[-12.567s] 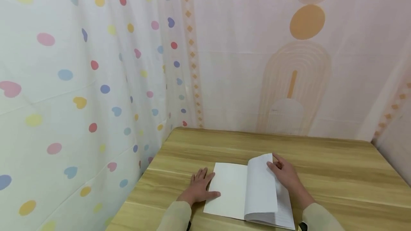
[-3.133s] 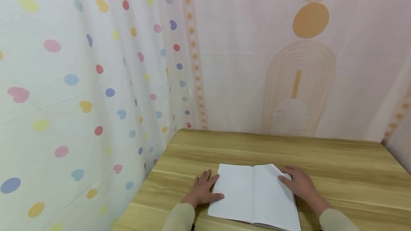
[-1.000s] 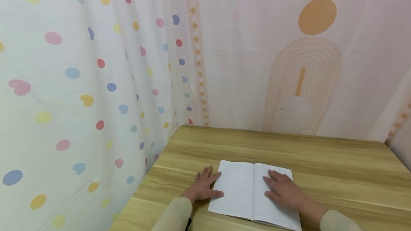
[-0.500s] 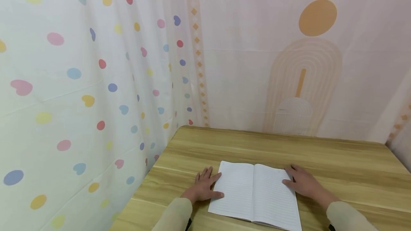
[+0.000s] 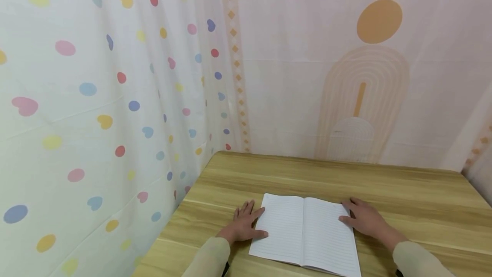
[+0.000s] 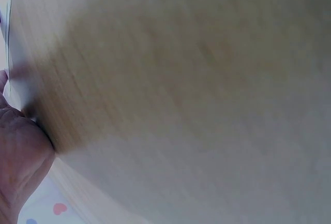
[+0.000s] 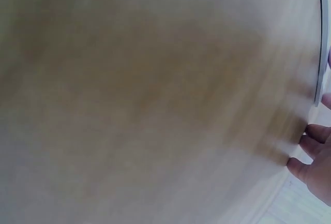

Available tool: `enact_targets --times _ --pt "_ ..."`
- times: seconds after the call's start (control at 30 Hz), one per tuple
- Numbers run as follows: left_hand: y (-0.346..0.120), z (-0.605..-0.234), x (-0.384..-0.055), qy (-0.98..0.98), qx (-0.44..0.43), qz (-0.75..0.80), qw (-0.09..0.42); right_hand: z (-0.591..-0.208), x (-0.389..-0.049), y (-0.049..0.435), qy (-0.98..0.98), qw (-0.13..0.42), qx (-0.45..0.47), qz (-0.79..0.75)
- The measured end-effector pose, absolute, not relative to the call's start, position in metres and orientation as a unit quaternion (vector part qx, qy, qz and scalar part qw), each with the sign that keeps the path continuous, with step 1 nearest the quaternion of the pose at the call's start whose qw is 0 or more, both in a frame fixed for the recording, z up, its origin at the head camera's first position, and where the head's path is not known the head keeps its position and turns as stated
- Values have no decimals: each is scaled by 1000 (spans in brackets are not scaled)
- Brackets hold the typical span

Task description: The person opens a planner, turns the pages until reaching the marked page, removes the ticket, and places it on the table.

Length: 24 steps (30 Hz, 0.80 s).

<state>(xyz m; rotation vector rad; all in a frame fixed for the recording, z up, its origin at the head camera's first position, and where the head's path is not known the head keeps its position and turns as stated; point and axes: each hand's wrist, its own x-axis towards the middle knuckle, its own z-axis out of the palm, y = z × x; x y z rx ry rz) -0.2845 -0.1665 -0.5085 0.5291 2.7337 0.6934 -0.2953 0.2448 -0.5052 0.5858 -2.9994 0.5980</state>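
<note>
A notebook with ruled white pages lies open and flat on the wooden table. My left hand rests at its left edge, fingers spread, the thumb lying on the left page. At the notebook's upper right corner is my right hand. Its thumb touches the right page, while the other fingers reach past the edge. In the right wrist view, several fingertips of the right hand touch the table beside the notebook's edge. The left wrist view shows the heel of the left hand on the table.
The wood-grain table extends behind and on both sides of the notebook. A white curtain with coloured dots and hearts hangs at the left. Behind the table hangs a pale pink curtain with an arch pattern.
Earlier the right hand lifted a sheet beside a blank left page; ruled pages now lie on both sides. The right hand has slid from the right page to its outer edge. The left hand stayed.
</note>
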Motion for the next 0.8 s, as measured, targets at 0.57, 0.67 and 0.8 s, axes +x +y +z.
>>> enact_targets --times 0.57,0.67,0.8 --pt "-166 -506 -283 944 180 239 139 -504 -300 244 -962 12 185 200" --pt "-167 -508 -284 943 180 241 139 -504 -301 245 -961 12 190 200" --pt "-167 -508 -284 943 182 241 139 -504 -301 245 -960 14 191 203"
